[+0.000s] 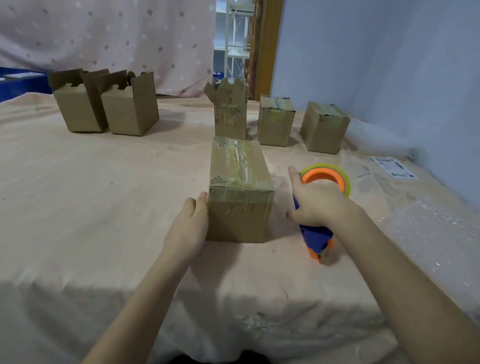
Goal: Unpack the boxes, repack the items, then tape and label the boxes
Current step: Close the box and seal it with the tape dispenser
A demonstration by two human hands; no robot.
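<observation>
- I've got the taped box (241,190) right in the middle of the counter (90,199), lying closed with clear tape running along its top and down the near face.
- My left hand (189,226) lies flat against the box's left side, fingers straight and together, touching the cardboard.
- My right hand (317,201) is curled over the tape dispenser (320,216), gripping its blue body; the forefinger sticks out forward.
- The dispenser sits on the counter just right of the box, orange roll end away from me, orange tip toward me.
- Back left, two open boxes (105,104) stand touching each other, flaps up.
- Back centre, one more open box (231,113) with ragged flaps stands just behind the taped one.
- To its right, two closed boxes (299,123) stand side by side, a gap between them.
- A shipping label (393,167) lies flat at far right, well apart from the boxes.
- Bubble wrap (435,221) lies along the right edge.
</observation>
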